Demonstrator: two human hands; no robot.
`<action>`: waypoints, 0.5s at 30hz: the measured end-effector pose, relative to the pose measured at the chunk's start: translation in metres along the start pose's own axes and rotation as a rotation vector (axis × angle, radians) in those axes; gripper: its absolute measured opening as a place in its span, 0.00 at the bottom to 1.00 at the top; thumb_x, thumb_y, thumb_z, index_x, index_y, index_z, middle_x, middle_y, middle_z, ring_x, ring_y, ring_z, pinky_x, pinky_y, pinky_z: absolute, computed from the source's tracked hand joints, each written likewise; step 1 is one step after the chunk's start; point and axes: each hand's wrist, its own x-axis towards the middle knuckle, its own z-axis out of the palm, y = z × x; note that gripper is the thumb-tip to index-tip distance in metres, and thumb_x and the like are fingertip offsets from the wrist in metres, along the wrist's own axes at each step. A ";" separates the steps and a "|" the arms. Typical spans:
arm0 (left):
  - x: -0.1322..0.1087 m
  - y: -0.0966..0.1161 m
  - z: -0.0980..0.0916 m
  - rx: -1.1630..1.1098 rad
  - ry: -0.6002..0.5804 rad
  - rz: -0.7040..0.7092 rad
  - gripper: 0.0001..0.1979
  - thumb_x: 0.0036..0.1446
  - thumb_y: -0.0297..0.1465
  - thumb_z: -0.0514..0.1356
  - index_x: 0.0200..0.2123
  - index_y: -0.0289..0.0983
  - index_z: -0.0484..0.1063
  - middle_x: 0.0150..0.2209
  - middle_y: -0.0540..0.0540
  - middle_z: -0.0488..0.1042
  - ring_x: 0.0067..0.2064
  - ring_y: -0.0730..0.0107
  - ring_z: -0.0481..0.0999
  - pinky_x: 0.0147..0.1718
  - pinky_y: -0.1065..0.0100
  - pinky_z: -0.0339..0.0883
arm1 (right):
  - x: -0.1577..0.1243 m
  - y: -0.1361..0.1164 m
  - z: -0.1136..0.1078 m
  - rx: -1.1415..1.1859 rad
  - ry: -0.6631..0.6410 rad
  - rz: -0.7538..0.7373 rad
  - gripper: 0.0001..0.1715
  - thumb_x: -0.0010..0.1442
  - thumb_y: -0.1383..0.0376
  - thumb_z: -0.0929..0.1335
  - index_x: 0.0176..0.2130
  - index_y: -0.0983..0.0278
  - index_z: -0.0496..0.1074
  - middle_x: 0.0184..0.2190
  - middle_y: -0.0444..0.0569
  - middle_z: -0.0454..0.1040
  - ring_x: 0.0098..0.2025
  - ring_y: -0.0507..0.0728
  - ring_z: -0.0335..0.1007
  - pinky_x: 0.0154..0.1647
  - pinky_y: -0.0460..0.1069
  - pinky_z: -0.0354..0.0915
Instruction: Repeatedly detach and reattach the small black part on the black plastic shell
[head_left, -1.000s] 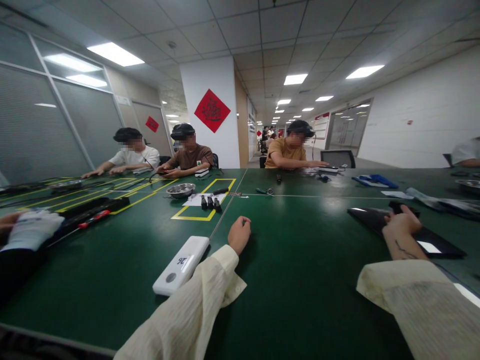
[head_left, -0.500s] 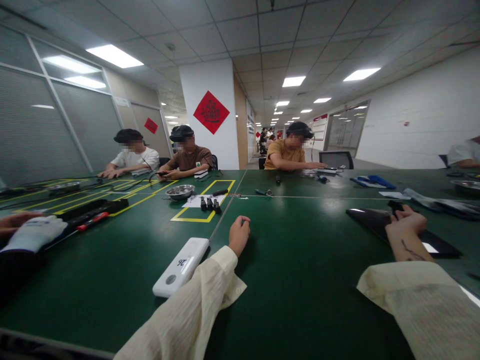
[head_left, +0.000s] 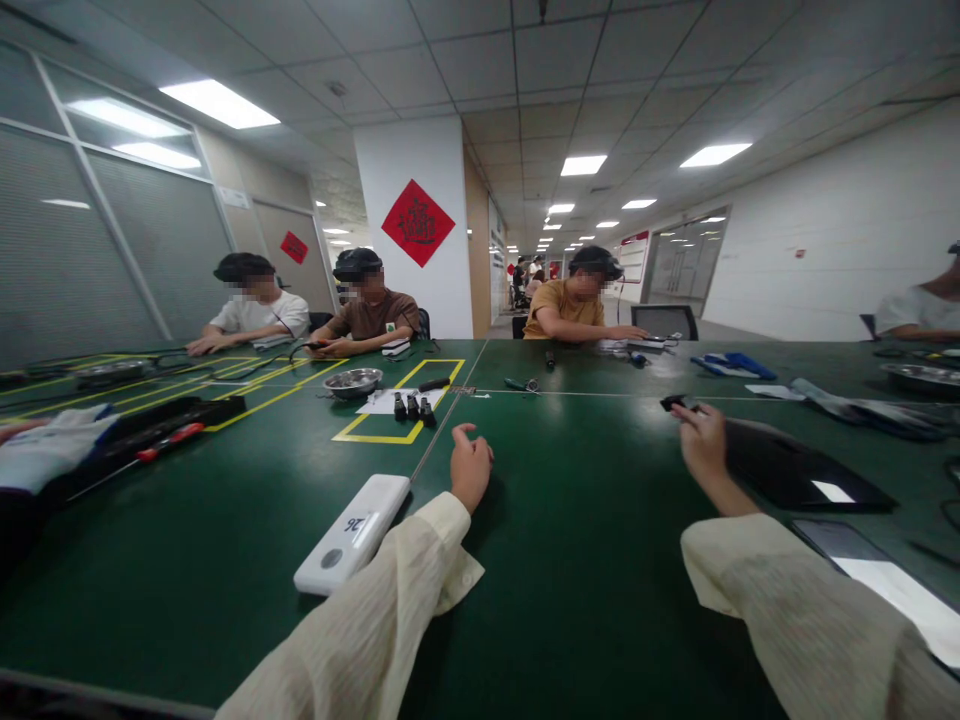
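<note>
My right hand (head_left: 703,445) is raised over the right half of the green table, its fingers pinching a small black object (head_left: 673,403) of a kind I cannot make out. Beside that wrist lies a flat glossy black pouch (head_left: 795,465). My left hand (head_left: 471,470) rests on the table near the centre seam, fingers loosely bent and apart, with nothing seen in it. Left of my left forearm is a white rectangular device (head_left: 354,535) marked 26.
Beyond my left hand, several small black parts (head_left: 412,405) stand by a white paper and a metal bowl (head_left: 353,383). A phone-like slab (head_left: 885,585) lies right. A co-worker's gloved hand (head_left: 56,445) is at far left, near a red-handled tool (head_left: 172,440). Other people sit opposite.
My right hand has moved left, away from the black pouch, carrying the small black object. My left hand's fingers have loosened slightly. The view has turned a little to the right.
</note>
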 end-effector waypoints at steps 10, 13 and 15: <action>-0.012 0.012 -0.001 0.127 0.167 0.587 0.11 0.52 0.23 0.50 0.40 0.38 0.57 0.35 0.48 0.64 0.36 0.70 0.67 0.39 0.67 0.63 | -0.102 -0.148 0.041 0.130 -0.715 -0.525 0.36 0.53 0.75 0.59 0.61 0.66 0.53 0.61 0.60 0.42 0.56 0.61 0.60 0.58 0.59 0.57; -0.023 0.024 -0.003 0.153 0.233 0.728 0.09 0.52 0.23 0.49 0.37 0.38 0.59 0.34 0.47 0.63 0.37 0.69 0.66 0.39 0.66 0.63 | -0.120 -0.175 0.040 0.075 -0.847 -0.724 0.37 0.53 0.76 0.59 0.61 0.68 0.52 0.63 0.63 0.40 0.56 0.64 0.61 0.56 0.59 0.59; -0.034 0.035 -0.002 0.129 0.250 0.749 0.09 0.52 0.22 0.48 0.37 0.38 0.59 0.34 0.47 0.63 0.36 0.69 0.65 0.36 0.66 0.63 | -0.126 -0.185 0.039 0.052 -0.901 -0.806 0.34 0.54 0.75 0.59 0.60 0.67 0.55 0.63 0.64 0.46 0.50 0.62 0.68 0.52 0.58 0.64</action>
